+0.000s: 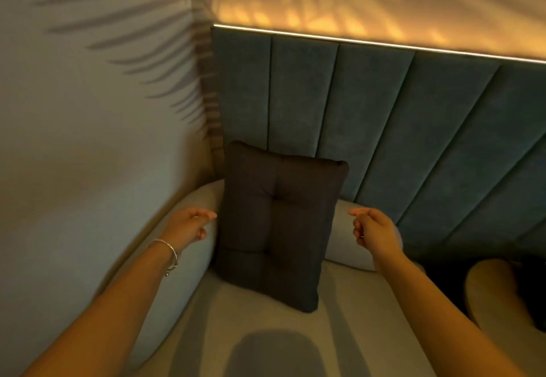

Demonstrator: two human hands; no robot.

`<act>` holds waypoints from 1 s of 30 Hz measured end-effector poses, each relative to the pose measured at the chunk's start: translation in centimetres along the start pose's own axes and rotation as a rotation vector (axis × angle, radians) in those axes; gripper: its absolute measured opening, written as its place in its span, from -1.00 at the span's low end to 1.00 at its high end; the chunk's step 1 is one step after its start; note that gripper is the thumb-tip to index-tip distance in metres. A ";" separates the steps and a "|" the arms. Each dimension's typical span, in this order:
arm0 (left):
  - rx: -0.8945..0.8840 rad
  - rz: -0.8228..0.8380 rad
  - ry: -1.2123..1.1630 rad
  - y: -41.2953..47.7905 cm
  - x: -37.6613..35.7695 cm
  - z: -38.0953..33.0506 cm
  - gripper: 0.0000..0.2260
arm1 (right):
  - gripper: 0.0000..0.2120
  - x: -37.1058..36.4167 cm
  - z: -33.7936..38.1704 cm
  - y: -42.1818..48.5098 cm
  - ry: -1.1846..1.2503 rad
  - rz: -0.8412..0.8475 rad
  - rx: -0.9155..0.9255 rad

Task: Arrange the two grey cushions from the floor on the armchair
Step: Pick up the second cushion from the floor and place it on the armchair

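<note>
One dark grey tufted cushion [277, 226] stands upright on the pale armchair [266, 326], leaning against its rounded backrest. My left hand [192, 224] hovers just left of the cushion, fingers loosely curled, holding nothing. My right hand [373, 230] hangs just right of the cushion, fingers half curled and apart from it. Neither hand touches the cushion. A second grey cushion is not in view.
A teal padded wall panel [384, 116] with a lit strip on top rises behind the armchair. A plain wall [88, 140] closes the left side. Another rounded pale seat [496, 294] sits at the right edge, with a dark gap between.
</note>
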State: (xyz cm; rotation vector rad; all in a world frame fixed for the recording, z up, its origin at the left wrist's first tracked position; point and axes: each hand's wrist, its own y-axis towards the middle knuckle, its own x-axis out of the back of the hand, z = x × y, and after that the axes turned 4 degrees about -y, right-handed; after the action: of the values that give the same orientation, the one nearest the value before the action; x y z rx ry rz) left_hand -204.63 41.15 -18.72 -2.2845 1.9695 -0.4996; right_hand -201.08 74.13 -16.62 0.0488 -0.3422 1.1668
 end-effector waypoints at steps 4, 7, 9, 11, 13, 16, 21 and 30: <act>0.006 -0.037 -0.036 -6.6 2.1 3.0 -0.86 | -0.74 0.4 -1.6 -5.3 0.056 0.091 -0.020; 0.023 -0.078 -0.043 -11.6 3.8 5.5 -0.89 | -0.72 0.8 -3.1 -9.6 0.067 0.156 -0.025; 0.034 -0.096 -0.042 -14.6 4.7 6.4 -0.89 | -0.72 1.5 -3.8 -12.5 0.052 0.174 -0.032; 0.029 -0.110 -0.035 -17.4 5.3 7.2 -0.89 | -0.73 2.3 -4.0 -15.2 0.050 0.181 -0.039; 0.023 -0.110 -0.026 -19.7 6.1 7.7 -0.88 | -0.73 2.8 -4.0 -17.5 0.064 0.178 -0.040; -0.014 -0.092 -0.004 -22.4 7.2 7.4 -0.88 | -0.73 3.6 -3.8 -21.2 0.093 0.157 -0.022; -0.061 -0.070 0.009 -26.6 8.6 8.1 -0.87 | -0.75 4.0 -5.2 -27.7 0.057 0.135 0.007; 0.034 -0.129 -0.168 -38.9 13.7 13.8 -0.88 | -0.89 3.8 -6.9 -38.9 0.081 0.291 -0.034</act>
State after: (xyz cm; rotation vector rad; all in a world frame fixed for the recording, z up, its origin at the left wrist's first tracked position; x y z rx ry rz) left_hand -162.03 32.28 -18.51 -2.3579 1.7336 -0.3353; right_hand -162.82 63.46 -16.67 -0.0806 -0.3041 1.4466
